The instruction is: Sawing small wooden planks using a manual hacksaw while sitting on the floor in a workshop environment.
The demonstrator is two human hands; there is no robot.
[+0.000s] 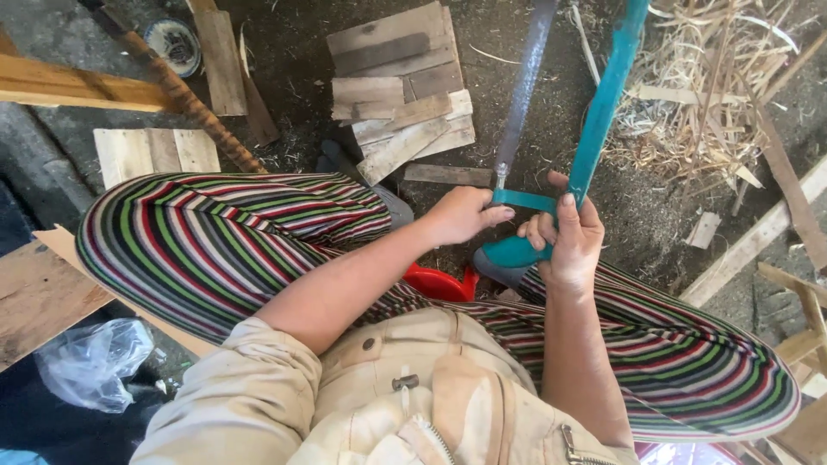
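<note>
Gripping: right hand closed round teal hacksaw handle
Pinching: left hand at blade end — beside handle
Handling: judged stiff, light — best held there

1. My trousers are loose and wide, striped across in red, green, black, white and maroon.
2. My top is pale beige, with seams, a round button, a small metal stud and metal zip teeth low down.
3. Its sleeve is rolled into a thick cuff by the elbow.
4. My left hand and right hand are bare, no gloves.
</note>
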